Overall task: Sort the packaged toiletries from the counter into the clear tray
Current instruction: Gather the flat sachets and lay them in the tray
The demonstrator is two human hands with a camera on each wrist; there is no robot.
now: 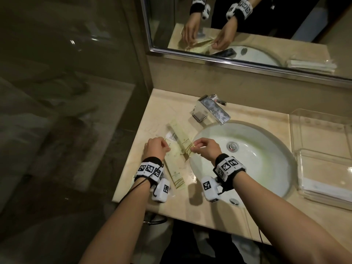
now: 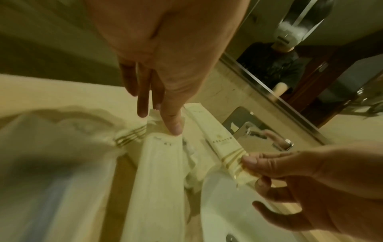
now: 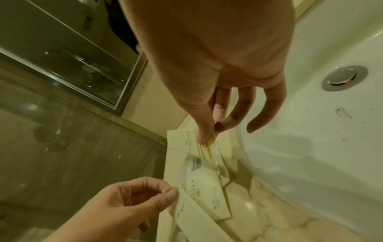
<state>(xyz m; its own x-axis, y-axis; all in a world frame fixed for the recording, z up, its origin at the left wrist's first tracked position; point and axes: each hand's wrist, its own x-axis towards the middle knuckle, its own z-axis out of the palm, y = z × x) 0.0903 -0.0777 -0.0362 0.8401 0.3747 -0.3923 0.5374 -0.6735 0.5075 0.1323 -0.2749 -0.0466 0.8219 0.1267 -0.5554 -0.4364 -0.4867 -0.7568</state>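
Several cream toiletry packets lie on the marble counter left of the sink. My left hand pinches the far end of a long cream packet whose striped end points toward me; thumb on top, packet body. My right hand pinches the gold-striped end of a second cream packet, seen close in the right wrist view. A clear sachet with a barcode lies under both. The clear tray stands at the far right of the counter.
A white oval sink with a metal drain separates the packets from the tray. A chrome faucet stands behind the sink. White packets lie in the tray's near part. A mirror hangs above.
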